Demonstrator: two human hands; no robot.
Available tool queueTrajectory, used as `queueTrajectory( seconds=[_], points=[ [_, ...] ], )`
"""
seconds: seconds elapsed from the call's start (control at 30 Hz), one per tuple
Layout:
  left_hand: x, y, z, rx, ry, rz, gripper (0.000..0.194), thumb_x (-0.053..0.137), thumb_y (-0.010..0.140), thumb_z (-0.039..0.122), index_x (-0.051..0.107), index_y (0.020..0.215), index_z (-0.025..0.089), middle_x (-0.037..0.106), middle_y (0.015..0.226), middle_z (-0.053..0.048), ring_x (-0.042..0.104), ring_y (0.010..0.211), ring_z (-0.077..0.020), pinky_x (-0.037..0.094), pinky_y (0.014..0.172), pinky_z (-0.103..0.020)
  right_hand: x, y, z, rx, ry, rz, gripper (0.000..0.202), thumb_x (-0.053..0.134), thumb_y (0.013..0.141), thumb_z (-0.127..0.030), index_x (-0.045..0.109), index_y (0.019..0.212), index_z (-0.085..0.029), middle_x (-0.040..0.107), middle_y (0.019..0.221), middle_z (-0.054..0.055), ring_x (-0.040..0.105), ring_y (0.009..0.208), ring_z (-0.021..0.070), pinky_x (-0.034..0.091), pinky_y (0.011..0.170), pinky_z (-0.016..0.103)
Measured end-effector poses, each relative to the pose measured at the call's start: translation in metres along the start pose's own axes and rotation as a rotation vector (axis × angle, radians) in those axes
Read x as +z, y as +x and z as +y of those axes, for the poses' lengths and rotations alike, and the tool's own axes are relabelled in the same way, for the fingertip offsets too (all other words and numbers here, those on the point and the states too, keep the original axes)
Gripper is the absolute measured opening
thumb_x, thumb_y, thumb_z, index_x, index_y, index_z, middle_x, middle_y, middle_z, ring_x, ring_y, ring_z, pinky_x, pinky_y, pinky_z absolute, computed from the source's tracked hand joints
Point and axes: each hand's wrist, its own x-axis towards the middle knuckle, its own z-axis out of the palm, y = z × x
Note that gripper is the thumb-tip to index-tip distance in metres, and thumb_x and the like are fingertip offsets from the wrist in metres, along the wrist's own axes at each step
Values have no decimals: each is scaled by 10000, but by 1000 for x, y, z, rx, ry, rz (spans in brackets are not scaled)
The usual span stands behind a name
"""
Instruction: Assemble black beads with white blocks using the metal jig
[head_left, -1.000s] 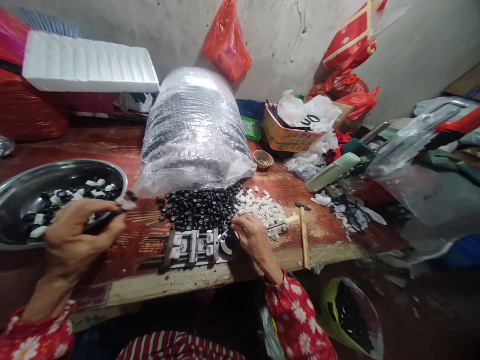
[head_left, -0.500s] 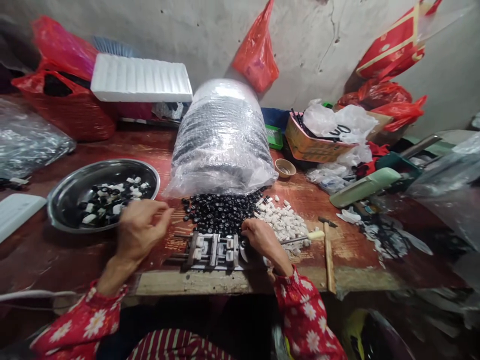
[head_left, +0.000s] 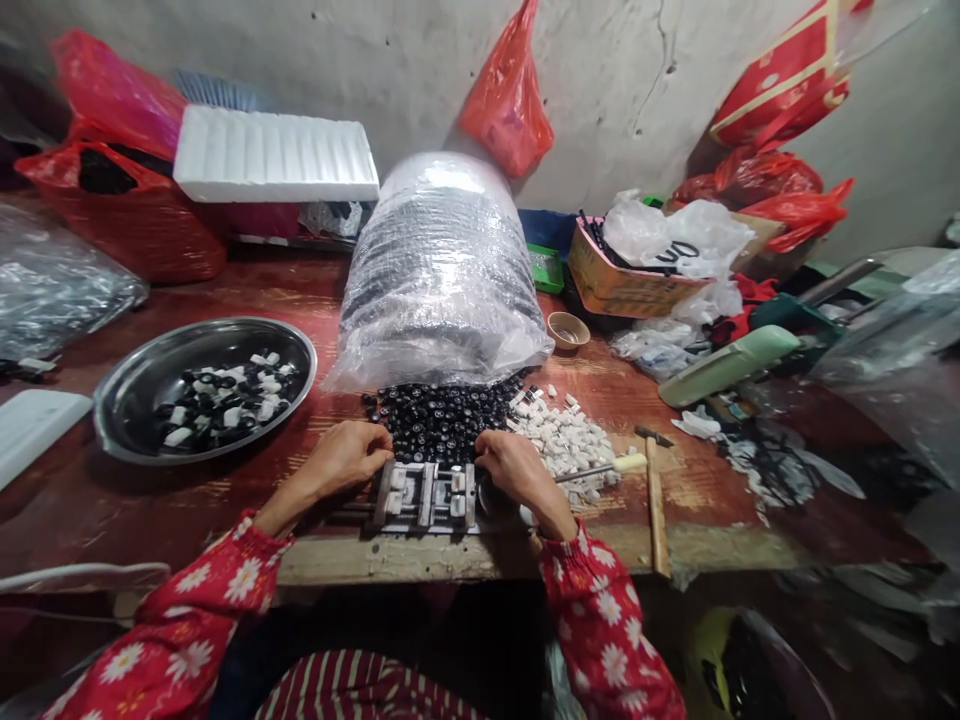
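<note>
A metal clamping jig (head_left: 426, 497) with white pieces set in it lies at the table's front edge. Just behind it spreads a pile of small black round parts (head_left: 435, 420). My left hand (head_left: 341, 462) is at the left edge of that pile, fingers pinched together beside the jig's upper left corner. At the pile's right side, my right hand (head_left: 519, 468) is closed in a pinch near the jig's upper right corner. Anything between either hand's fingertips is too small to make out. White plastic pieces (head_left: 566, 440) lie heaped right of my right hand.
On the left stands a steel bowl (head_left: 206, 390) holding black and white pieces. A large plastic-wrapped bundle (head_left: 446, 270) rises behind the black parts. To the right lie a screwdriver (head_left: 626, 463), a hammer (head_left: 657, 505) and a small tan bowl (head_left: 568, 330).
My left hand has moved right, from beside the steel bowl to the black parts by the jig. My right hand stays close to the same place. The view has shifted slightly.
</note>
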Motion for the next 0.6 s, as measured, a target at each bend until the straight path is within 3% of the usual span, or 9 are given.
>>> queueTrajectory(
  seconds=[0.13,0.3,0.43,0.5,0.6],
  points=[
    [2,-8,-1,13,-114,74,252,591,873,402,749,839,209,743,781,-13,648,704,-178,421,653,-275,4,-5,2,-14,65,45,105,649,947,-131,669,886,-214,723,921,31,645,884,196,399,794,281],
    [5,-22,0,30,-224,221,318,597,911,475,729,936,188,720,788,-11,618,676,-151,444,615,-253,8,-26,0,-27,280,291,107,564,996,-216,587,893,-232,638,840,13,597,804,204,429,763,302],
    [8,-40,6,178,-295,375,209,672,914,378,753,995,203,770,958,-38,706,851,-174,539,750,-269,10,-52,-15,-103,368,380,69,569,1029,-241,626,990,-236,686,938,34,624,877,213,461,803,313],
    [10,-50,11,283,-279,383,145,664,933,303,755,1007,217,773,1025,-42,715,960,-184,556,848,-287,15,-65,-25,-154,407,377,53,589,1037,-230,642,1034,-237,708,982,40,643,908,210,481,829,310],
    [16,-63,20,380,-242,370,149,651,950,231,744,1066,222,762,1036,-41,699,986,-182,558,875,-296,28,-77,-37,-221,381,374,52,597,1050,-221,647,1047,-236,708,980,48,641,921,218,495,830,320]
  ],
)
